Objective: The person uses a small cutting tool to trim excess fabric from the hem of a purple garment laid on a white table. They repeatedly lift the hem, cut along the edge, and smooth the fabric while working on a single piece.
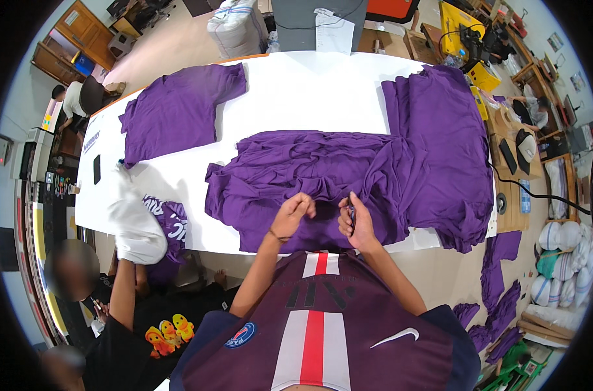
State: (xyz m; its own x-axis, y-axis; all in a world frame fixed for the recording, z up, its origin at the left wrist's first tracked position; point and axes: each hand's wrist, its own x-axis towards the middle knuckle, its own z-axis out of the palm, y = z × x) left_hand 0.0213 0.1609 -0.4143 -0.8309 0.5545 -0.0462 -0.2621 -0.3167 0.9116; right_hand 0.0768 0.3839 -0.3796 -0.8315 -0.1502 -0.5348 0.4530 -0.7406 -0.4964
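One wide, rumpled heap of purple fabric [296, 163] lies along the near side of the flat white tabletop [296, 91], directly in front of the person. Over its near edge is the bare left hand [296, 212], fingers curled in toward the thumb (whether anything is pinched there, I cannot tell). The bare right hand [357, 225], near it but apart, is closed around a small, dark, slender tool [352, 216], its kind unclear. A layered purple fabric stack [443, 130] adjoins the heap on the right; a purple short-sleeved shirt [179, 107] lies farther off, toward the left.
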